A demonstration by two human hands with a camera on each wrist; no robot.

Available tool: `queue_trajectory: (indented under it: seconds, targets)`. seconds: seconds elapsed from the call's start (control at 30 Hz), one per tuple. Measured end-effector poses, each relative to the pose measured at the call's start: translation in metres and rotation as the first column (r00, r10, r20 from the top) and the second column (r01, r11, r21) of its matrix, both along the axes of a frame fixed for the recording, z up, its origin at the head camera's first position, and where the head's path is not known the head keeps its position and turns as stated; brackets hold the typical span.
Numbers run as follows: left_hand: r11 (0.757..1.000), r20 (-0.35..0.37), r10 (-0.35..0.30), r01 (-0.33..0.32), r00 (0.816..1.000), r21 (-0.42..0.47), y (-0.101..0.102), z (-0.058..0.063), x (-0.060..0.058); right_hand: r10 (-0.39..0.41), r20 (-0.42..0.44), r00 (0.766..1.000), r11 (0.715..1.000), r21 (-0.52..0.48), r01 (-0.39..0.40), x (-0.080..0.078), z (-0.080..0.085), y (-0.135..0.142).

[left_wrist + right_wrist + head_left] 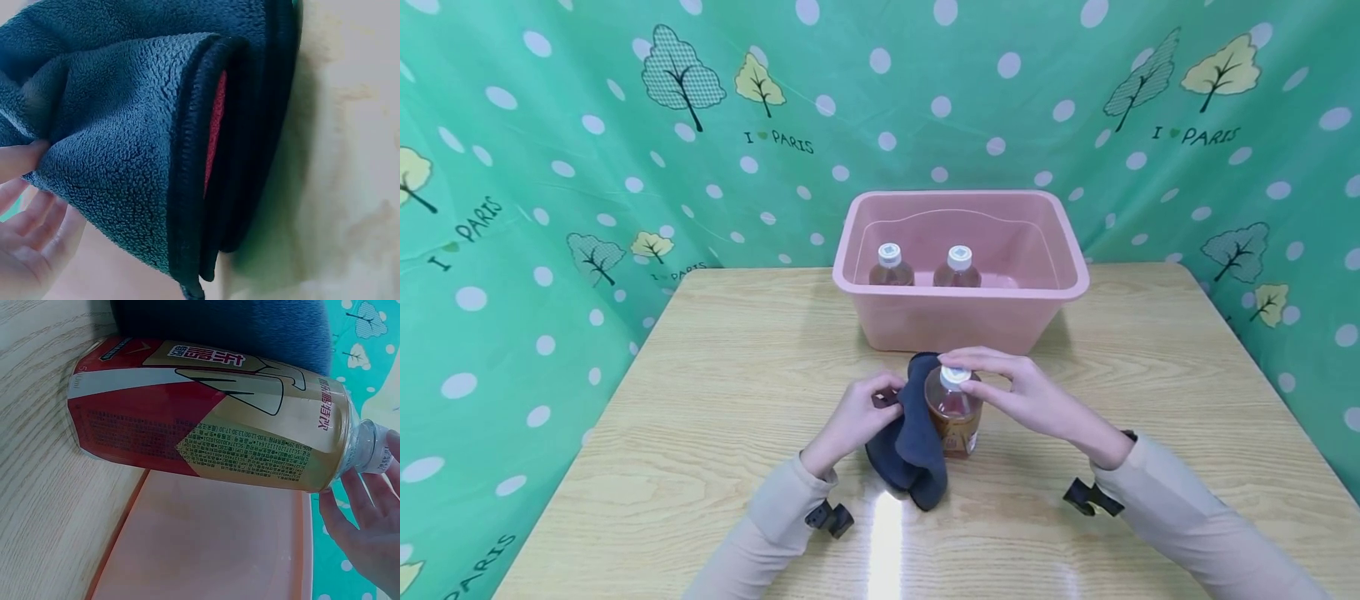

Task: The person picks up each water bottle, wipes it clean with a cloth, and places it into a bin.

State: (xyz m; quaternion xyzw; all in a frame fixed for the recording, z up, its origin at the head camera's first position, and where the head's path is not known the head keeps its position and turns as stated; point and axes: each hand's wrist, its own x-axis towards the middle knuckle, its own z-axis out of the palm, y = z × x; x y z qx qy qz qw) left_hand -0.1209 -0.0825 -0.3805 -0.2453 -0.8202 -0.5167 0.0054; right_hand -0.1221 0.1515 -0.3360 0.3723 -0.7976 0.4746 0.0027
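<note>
An upright drink bottle [952, 421] with a white cap and a red and gold label [206, 419] stands on the table in front of the pink bin. My right hand [1026, 392] holds it at the cap, thumb and fingers on opposite sides. A dark blue-grey fleecy cloth [917, 433], folded and crumpled, lies against the bottle's left side. My left hand [865, 417] pinches the cloth between thumb and fingers; in the left wrist view a strip of red lining [215, 131] shows inside its fold.
Behind the bottle, the pink bin [955, 321] holds two more white-capped bottles, a left one [890, 271] and a right one [958, 272]. The wooden table [715, 367] ends at a green dotted curtain [850, 83] at the back and sides.
</note>
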Motion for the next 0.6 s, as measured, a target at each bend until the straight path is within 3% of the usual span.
queue_trajectory:
  seconds: [0.17, 0.27, 0.43, 0.6]
  targets:
    - [1.0, 0.036, -0.015, 0.016, 0.999, -0.017, 0.003, 0.011, 0.007, 0.0, 0.005, 1.0, 1.0, 0.003, 0.0, 0.0, 0.001, 0.0]
    - [1.0, 0.056, -0.011, 0.012, 0.998, -0.023, 0.002, -0.001, 0.003, 0.0, 0.001, 1.0, 1.0, 0.001, 0.0, 0.0, 0.001, 0.0]
    - [0.999, 0.054, -0.025, 0.027, 0.998, -0.039, -0.001, -0.033, -0.009, 0.003, -0.011, 1.0, 1.0, -0.007, -0.004, 0.0, 0.001, -0.001]
    - [0.998, 0.056, -0.033, 0.036, 0.998, -0.058, -0.002, -0.042, -0.013, 0.007, -0.004, 1.0, 1.0, -0.008, -0.007, 0.0, 0.001, -0.001]
